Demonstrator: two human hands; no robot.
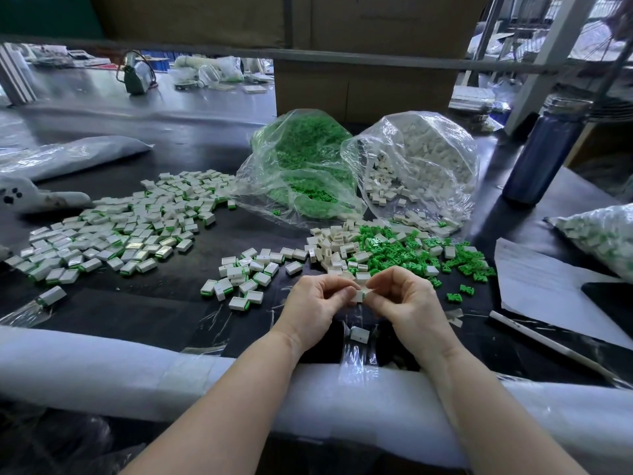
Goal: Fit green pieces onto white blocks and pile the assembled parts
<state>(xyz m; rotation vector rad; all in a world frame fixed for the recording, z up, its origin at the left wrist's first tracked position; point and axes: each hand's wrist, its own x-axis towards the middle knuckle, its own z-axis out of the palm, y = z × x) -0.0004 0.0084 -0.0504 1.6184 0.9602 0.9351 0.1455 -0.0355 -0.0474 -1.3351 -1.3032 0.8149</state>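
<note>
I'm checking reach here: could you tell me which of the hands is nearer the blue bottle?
Right. The right hand is below-left of the bottle; the left hand is farther left.

even diffuse daylight from upper right, glare on plastic bags (411, 159), wide-angle edge bending, soft background blur

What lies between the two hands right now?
In the head view, one white block sits between them, pinched by the left hand and the right hand.
</note>
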